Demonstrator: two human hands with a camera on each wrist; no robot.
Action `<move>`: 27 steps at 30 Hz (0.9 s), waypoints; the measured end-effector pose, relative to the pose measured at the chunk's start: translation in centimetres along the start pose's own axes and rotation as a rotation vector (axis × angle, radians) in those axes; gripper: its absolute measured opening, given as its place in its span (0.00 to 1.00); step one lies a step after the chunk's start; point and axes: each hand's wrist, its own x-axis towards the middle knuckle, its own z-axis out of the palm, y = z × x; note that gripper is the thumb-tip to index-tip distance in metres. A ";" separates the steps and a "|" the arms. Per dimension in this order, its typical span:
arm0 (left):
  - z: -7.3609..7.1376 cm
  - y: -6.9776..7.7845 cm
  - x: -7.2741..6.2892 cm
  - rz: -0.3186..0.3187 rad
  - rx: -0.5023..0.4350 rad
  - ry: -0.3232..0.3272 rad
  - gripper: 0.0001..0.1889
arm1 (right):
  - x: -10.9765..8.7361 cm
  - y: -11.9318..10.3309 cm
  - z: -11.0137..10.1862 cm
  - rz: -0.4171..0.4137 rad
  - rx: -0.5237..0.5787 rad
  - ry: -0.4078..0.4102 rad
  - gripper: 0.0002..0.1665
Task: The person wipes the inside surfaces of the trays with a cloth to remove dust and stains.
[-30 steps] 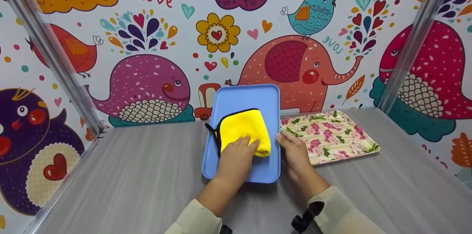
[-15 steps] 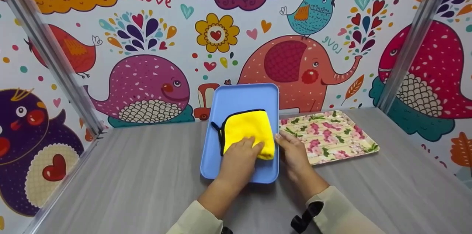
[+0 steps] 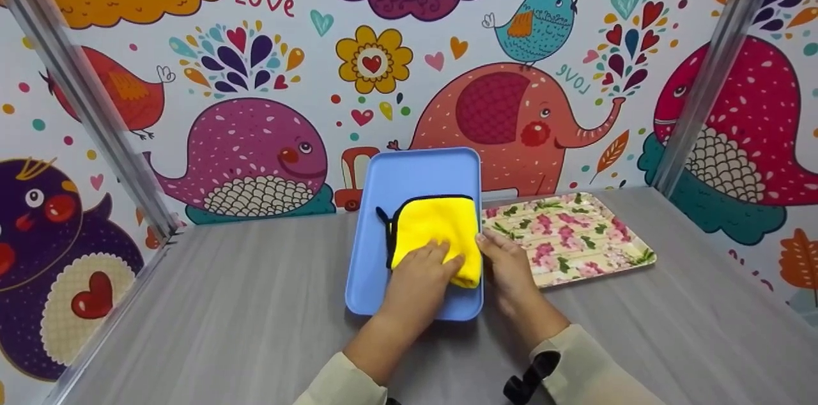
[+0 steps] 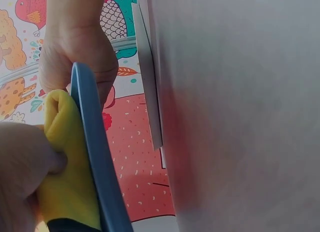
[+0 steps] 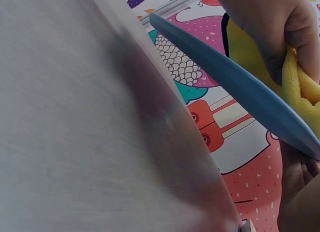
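A blue rectangular tray (image 3: 422, 172) is held up off the table, as both wrist views show. My right hand (image 3: 508, 267) grips its right edge, thumb at the rim and the other fingers partly hidden behind it. On the tray's inner face lies a folded yellow cloth (image 3: 441, 220) with black trim and a black loop at its left. My left hand (image 3: 418, 280) presses on the cloth's lower part, fingers spread over it. In the right wrist view, a fold of cloth (image 5: 295, 86) bunches between the thumb and fingers of that hand.
A floral-patterned tray (image 3: 575, 239) lies flat on the grey table (image 3: 255, 303), right of the blue one. Behind stands a wall printed with cartoon animals (image 3: 255, 156). Metal corner posts (image 3: 716, 73) rise at both sides.
My left hand has slid the yellow cloth rightward and a little down across the blue tray, so it now reaches the right rim. The right hand keeps its hold on the tray.
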 end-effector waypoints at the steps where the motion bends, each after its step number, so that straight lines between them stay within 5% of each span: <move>1: 0.0 0.0 0.0 0.006 0.002 0.003 0.25 | -0.1 0.0 0.0 -0.004 -0.003 0.000 0.28; 27: -0.4 -1.3 0.2 0.081 0.128 -0.031 0.20 | 0.2 0.3 -0.2 0.008 -0.009 0.018 0.27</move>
